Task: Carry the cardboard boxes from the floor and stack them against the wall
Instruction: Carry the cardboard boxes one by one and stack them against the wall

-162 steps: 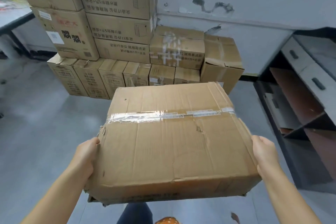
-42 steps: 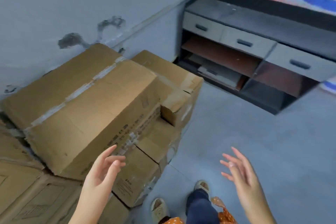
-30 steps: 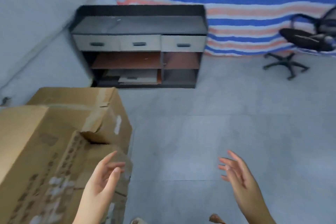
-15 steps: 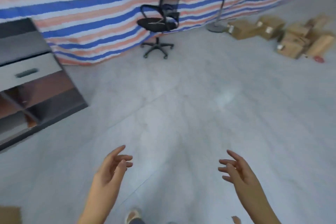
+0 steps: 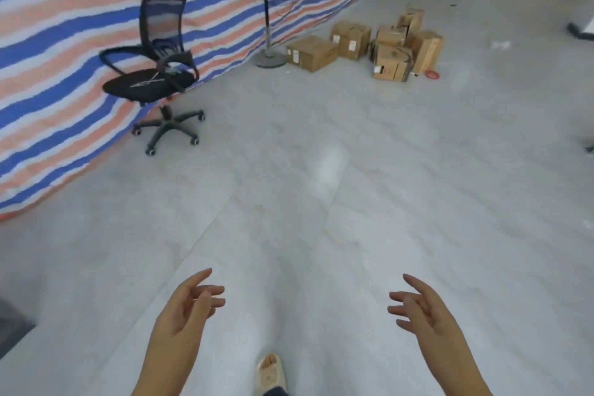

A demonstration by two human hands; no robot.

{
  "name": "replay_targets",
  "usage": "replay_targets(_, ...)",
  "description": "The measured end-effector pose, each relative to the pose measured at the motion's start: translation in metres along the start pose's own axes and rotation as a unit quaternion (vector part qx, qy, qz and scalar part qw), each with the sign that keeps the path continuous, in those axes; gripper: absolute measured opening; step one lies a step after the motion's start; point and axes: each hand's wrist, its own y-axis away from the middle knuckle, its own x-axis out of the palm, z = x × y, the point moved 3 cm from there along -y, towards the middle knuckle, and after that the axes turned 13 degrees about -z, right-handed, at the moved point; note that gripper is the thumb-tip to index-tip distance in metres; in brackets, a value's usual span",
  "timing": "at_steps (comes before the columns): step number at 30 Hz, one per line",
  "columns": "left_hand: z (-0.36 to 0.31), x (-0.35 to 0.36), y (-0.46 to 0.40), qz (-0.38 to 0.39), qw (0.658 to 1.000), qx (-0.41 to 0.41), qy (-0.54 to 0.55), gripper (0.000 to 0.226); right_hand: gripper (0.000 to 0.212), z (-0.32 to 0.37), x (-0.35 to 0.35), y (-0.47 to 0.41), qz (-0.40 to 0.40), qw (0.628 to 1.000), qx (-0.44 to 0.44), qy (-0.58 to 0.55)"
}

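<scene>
Cardboard boxes (image 5: 373,45) sit in a loose cluster on the grey floor (image 5: 353,202), well ahead of both hands and slightly right of the gap between them, near the base of a standing fan (image 5: 270,10) by the striped tarp (image 5: 80,26). Both grips are wide and hold nothing: the left hand (image 5: 183,315) and the right hand (image 5: 424,312) hang apart, palms turned toward each other, fingers relaxed and spread.

As a judgement, the task is between loads: no box is in hand, and at least five boxes remain on the floor to fetch. No finished stack shows here, so how much is already done cannot be told.

Nearest the left grip's side, the foremost box (image 5: 311,51) lies flat, its long axis running roughly along the tarp, away and to the right. Others beyond it stand more upright, and one leans. An office chair (image 5: 154,74) stands ahead of the left grip, clear of the straight path to the boxes.
</scene>
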Motion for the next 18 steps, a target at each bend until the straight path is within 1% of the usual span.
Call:
replay_targets(4,-0.038,0.034,-0.087,0.055,0.997,0.05,-0.03,0.032,0.029,0.037,0.046,-0.052,-0.032,0.999,-0.024,-0.012)
replay_targets(6,-0.05,0.053,-0.119,0.084,0.994,0.055,-0.043,0.031,0.029,0.046,0.059,-0.072,-0.04,0.999,-0.023,-0.018)
replay_targets(10,-0.062,0.095,-0.164,0.119,0.99,0.056,-0.055,0.034,0.029,0.05,0.069,-0.11,-0.074,0.997,0.006,-0.031)
replay_targets(15,-0.061,0.158,-0.214,0.143,0.985,0.028,-0.088,0.034,0.027,0.043,0.07,-0.183,-0.117,0.992,0.045,-0.034)
replay_targets(18,-0.068,0.204,-0.249,0.128,0.987,0.024,-0.094,0.034,0.026,0.047,0.074,-0.245,-0.116,0.992,0.047,-0.033)
